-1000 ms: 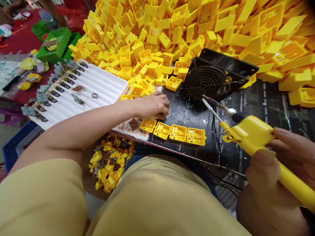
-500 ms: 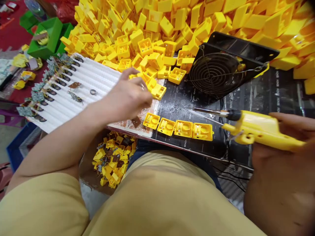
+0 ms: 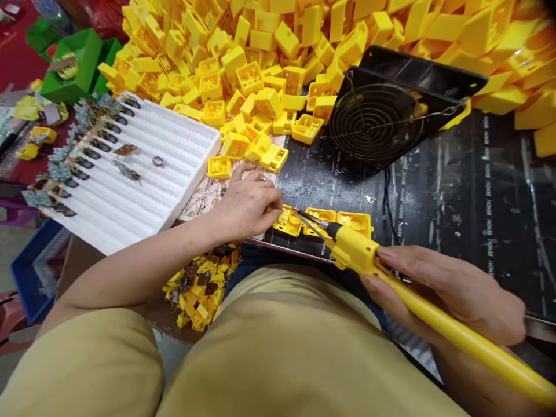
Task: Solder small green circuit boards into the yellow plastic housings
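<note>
My right hand [image 3: 452,289] grips a yellow soldering iron [image 3: 360,255] by its long handle. Its metal tip [image 3: 304,215] points left and touches the leftmost piece of a short row of small yellow plastic housings [image 3: 321,223] lined up at the near edge of the black mat [image 3: 456,191]. My left hand [image 3: 247,202] lies curled at the left end of that row, with its fingertips pressed down on the leftmost housing. A ring shows on one finger.
A big heap of yellow housings [image 3: 278,63] fills the back. A black fan [image 3: 377,121] stands tilted beside it. A white ribbed tray [image 3: 143,168] with small parts lies at left, green bins [image 3: 78,63] beyond. A box of yellow pieces [image 3: 200,289] sits below the table edge.
My left hand came back from over the heap and settled on the row's left end. The soldering iron swung left and down from above the mat until its tip reached the row.
</note>
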Demonstrator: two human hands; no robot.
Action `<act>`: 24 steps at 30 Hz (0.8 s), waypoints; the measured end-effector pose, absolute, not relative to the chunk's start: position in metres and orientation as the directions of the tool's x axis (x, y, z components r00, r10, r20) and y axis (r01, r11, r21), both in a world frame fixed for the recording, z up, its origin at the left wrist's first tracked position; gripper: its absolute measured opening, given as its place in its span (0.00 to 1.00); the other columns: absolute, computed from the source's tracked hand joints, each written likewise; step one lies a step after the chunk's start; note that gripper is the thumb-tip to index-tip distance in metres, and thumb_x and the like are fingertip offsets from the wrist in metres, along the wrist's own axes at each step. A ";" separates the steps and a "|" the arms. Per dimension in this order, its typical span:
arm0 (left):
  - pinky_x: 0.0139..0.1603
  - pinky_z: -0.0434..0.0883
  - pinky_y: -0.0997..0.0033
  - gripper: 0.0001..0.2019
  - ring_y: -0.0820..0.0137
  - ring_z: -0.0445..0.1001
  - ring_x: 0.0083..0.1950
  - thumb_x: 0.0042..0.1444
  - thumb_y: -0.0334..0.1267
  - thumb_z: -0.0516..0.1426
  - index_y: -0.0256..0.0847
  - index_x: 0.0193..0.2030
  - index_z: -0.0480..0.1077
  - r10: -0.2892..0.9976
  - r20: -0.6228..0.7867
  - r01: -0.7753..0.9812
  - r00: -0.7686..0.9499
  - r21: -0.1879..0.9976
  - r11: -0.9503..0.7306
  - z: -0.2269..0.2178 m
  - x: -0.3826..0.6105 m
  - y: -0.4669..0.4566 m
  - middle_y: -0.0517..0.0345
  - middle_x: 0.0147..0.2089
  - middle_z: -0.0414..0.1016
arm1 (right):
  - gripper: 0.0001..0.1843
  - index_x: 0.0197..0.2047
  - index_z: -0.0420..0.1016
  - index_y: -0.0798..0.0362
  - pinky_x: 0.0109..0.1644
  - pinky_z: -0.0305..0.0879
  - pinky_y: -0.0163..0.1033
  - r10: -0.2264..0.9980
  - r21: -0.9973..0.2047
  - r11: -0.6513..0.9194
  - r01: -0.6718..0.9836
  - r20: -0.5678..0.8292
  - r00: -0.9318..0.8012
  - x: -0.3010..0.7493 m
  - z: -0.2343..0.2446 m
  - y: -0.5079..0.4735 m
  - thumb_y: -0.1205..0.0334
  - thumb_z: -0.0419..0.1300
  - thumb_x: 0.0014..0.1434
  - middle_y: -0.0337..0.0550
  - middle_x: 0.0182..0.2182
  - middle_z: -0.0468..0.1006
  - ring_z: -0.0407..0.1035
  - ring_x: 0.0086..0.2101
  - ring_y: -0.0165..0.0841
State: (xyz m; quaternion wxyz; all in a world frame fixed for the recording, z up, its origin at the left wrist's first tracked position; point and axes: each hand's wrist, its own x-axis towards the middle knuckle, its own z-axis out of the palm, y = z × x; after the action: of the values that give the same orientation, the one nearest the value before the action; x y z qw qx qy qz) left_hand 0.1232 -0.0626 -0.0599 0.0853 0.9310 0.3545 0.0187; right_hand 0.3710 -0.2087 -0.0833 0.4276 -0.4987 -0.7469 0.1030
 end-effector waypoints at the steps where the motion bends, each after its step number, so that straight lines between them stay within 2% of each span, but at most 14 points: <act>1: 0.65 0.58 0.44 0.09 0.61 0.73 0.44 0.57 0.35 0.56 0.40 0.31 0.78 0.665 -0.032 0.660 0.746 0.171 -0.732 -0.060 0.124 -0.063 0.56 0.31 0.79 | 0.07 0.46 0.73 0.49 0.33 0.76 0.31 0.806 -0.545 0.533 0.647 0.559 -0.194 0.372 -0.086 -0.205 0.62 0.63 0.64 0.38 0.29 0.79 0.76 0.28 0.30; 4: 0.63 0.59 0.45 0.09 0.61 0.73 0.42 0.56 0.35 0.55 0.41 0.31 0.77 0.656 -0.035 0.653 0.754 0.144 -0.744 -0.060 0.126 -0.062 0.56 0.29 0.78 | 0.03 0.39 0.72 0.51 0.33 0.76 0.29 0.750 -0.460 0.598 0.656 0.610 -0.256 0.369 -0.086 -0.196 0.64 0.62 0.65 0.39 0.28 0.79 0.76 0.27 0.28; 6: 0.62 0.59 0.45 0.09 0.61 0.73 0.42 0.56 0.35 0.55 0.41 0.29 0.77 0.639 -0.032 0.638 0.768 0.114 -0.761 -0.061 0.127 -0.061 0.56 0.28 0.78 | 0.07 0.35 0.71 0.53 0.34 0.75 0.27 0.732 -0.421 0.611 0.670 0.623 -0.275 0.364 -0.082 -0.192 0.63 0.62 0.66 0.40 0.26 0.78 0.75 0.27 0.27; 10: 0.61 0.60 0.45 0.10 0.61 0.72 0.41 0.56 0.34 0.55 0.41 0.28 0.77 0.609 -0.022 0.609 0.793 0.049 -0.792 -0.061 0.129 -0.060 0.56 0.27 0.76 | 0.07 0.35 0.70 0.54 0.36 0.76 0.27 0.709 -0.366 0.643 0.673 0.618 -0.341 0.359 -0.076 -0.190 0.65 0.63 0.65 0.40 0.27 0.78 0.75 0.28 0.26; 15: 0.59 0.62 0.45 0.12 0.60 0.72 0.42 0.57 0.34 0.53 0.40 0.26 0.75 0.579 -0.022 0.579 0.815 -0.006 -0.815 -0.058 0.134 -0.062 0.55 0.27 0.76 | 0.12 0.40 0.71 0.53 0.39 0.77 0.30 0.686 -0.373 0.682 0.629 0.624 -0.374 0.367 -0.074 -0.194 0.72 0.69 0.57 0.38 0.30 0.79 0.75 0.30 0.26; 19: 0.58 0.63 0.44 0.12 0.59 0.72 0.42 0.57 0.34 0.53 0.41 0.25 0.74 0.572 -0.026 0.572 0.820 -0.006 -0.820 -0.055 0.136 -0.062 0.54 0.28 0.76 | 0.02 0.39 0.73 0.50 0.35 0.76 0.31 0.767 -0.434 0.594 0.677 0.560 -0.314 0.379 -0.075 -0.201 0.63 0.61 0.66 0.40 0.31 0.80 0.76 0.31 0.28; 24: 0.57 0.64 0.44 0.12 0.58 0.72 0.43 0.57 0.35 0.52 0.40 0.26 0.74 0.567 -0.051 0.566 0.822 -0.036 -0.824 -0.054 0.136 -0.061 0.52 0.29 0.77 | 0.05 0.36 0.72 0.50 0.34 0.76 0.31 0.774 -0.436 0.582 0.687 0.555 -0.304 0.380 -0.076 -0.201 0.63 0.60 0.66 0.39 0.29 0.79 0.75 0.28 0.28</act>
State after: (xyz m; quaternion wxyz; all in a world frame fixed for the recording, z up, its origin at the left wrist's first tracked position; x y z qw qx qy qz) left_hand 0.1357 -0.0615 -0.0543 -0.0096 0.9544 0.2968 -0.0297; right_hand 0.3799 -0.2012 -0.0765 0.3774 -0.4536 -0.8052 0.0581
